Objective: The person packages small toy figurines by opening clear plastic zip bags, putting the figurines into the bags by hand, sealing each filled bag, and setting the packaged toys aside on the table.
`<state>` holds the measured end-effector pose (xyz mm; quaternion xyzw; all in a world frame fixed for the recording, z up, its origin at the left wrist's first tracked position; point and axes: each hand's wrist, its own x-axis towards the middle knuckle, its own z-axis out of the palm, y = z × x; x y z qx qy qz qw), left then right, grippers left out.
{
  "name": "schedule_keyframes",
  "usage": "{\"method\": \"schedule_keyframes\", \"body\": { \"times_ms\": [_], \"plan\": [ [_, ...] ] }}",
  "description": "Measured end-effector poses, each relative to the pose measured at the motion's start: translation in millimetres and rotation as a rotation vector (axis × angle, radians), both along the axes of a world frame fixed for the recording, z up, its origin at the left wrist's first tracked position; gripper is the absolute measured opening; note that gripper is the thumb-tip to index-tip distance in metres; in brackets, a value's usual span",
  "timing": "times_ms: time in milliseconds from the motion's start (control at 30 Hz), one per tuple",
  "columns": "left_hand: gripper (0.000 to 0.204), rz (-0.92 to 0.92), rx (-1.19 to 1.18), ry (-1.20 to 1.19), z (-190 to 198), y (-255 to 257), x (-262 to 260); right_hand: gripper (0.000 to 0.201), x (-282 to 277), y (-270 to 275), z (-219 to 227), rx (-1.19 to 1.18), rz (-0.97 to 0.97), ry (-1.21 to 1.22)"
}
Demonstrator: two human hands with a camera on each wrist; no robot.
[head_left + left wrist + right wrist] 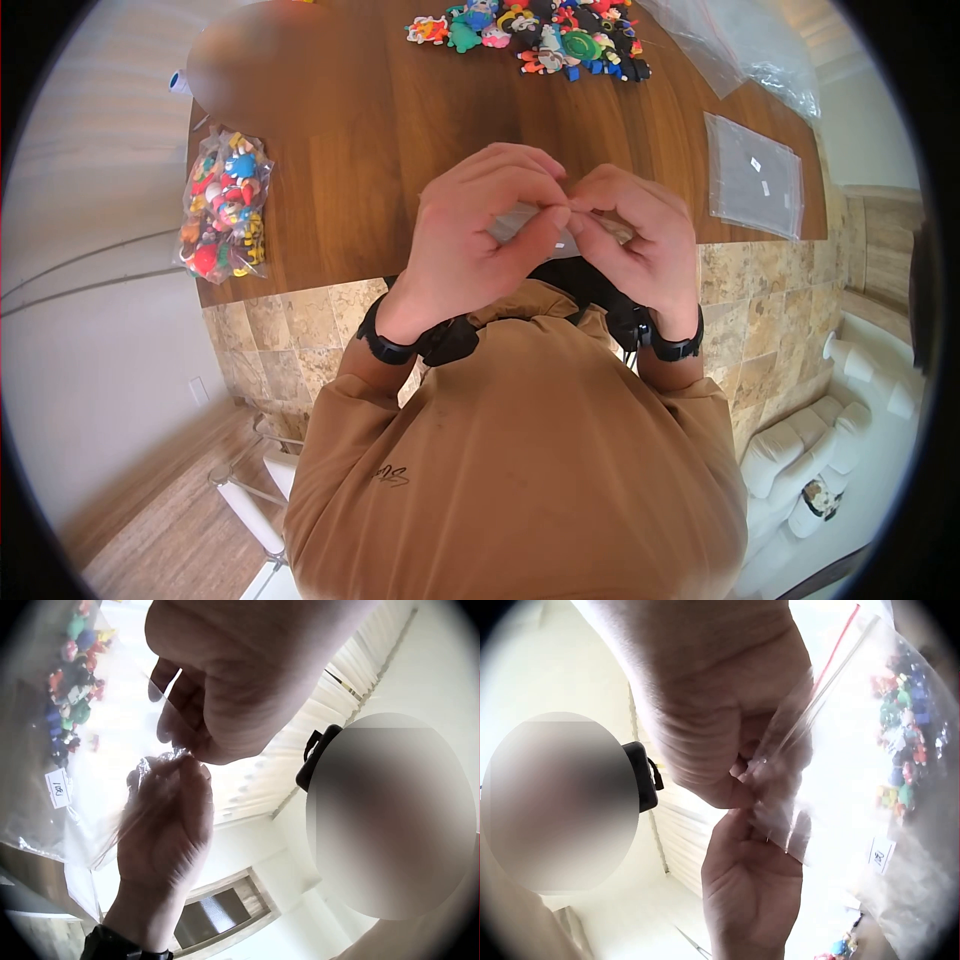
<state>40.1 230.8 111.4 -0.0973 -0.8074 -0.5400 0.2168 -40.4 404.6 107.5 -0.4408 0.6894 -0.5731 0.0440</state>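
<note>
A clear zip bag with a small white label hangs between the two hands above the table's near edge. Its red-lined zip strip shows in the right wrist view. My left hand pinches the bag's top edge between thumb and fingers. Right beside it, my right hand pinches the same edge, the fingertips of both hands meeting. In the head view, most of the bag is hidden behind the hands. Colourful toys show through the clear plastic in the left wrist view.
A pile of small toy figures lies at the table's far side. A filled bag of figures is at the left edge. Flat clear bags lie at the right, with more loose plastic behind them.
</note>
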Motion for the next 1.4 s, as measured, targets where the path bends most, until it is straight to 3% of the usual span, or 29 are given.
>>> {"method": "schedule_keyframes", "body": {
  "times_ms": [133, 200, 433, 500, 600, 667, 767, 867, 933, 967, 1100, 1167, 1267, 1333, 1367, 1400],
  "plan": [
    [0.010, 0.129, 0.135, 0.036, -4, -13, 0, 0.006, -5, 8, -1, 0.129, -0.007, -0.059],
    [0.009, 0.209, 0.447, -0.034, 1, -23, 2, 0.005, -9, 16, -7, 0.169, -0.024, -0.080],
    [0.010, 0.191, 0.507, -0.051, -10, -42, 2, 0.006, -12, 24, -11, 0.171, -0.092, -0.156],
    [0.011, 0.291, 0.425, -0.087, -10, -39, 3, 0.006, -16, 32, -11, 0.180, -0.136, -0.169],
    [0.015, 0.288, 0.374, -0.056, -12, -47, 5, 0.008, -28, 66, -23, 0.094, -0.307, -0.232],
    [0.016, 0.219, 0.406, -0.035, -21, -58, 10, 0.012, -46, 106, -38, -0.081, -0.543, -0.337],
    [0.017, 0.192, 0.443, -0.065, -36, -64, 16, 0.015, -79, 182, -54, -0.060, -0.748, -0.299],
    [0.018, 0.168, 0.467, -0.114, -46, -63, 20, 0.020, -103, 240, -78, 0.083, -0.927, -0.300],
    [0.017, 0.175, 0.482, -0.154, -52, -61, 21, 0.024, -111, 258, -88, 0.289, -1.109, -0.289],
    [0.017, 0.167, 0.484, -0.153, -54, -60, 22, 0.027, -111, 258, -87, 0.547, -1.221, -0.176],
    [0.018, 0.149, 0.462, -0.180, -57, -57, 23, 0.030, -111, 256, -92, 0.659, -1.310, -0.055],
    [0.018, 0.157, 0.454, -0.185, -58, -57, 24, 0.033, -107, 251, -94, 0.629, -1.430, 0.207],
    [0.016, 0.245, 0.385, -0.238, -56, -57, 31, 0.034, -100, 237, -91, 0.434, -1.332, 0.191],
    [0.015, 0.329, 0.378, -0.310, -47, -53, 30, 0.040, -95, 228, -86, 0.436, -1.263, 0.016],
    [0.014, 0.318, 0.339, -0.294, -43, -58, 31, 0.041, -95, 224, -85, 0.420, -1.227, 0.047],
    [0.012, 0.390, 0.357, -0.289, -32, -75, 42, 0.037, -107, 226, -103, 0.279, -1.061, -0.087]
  ]
}}
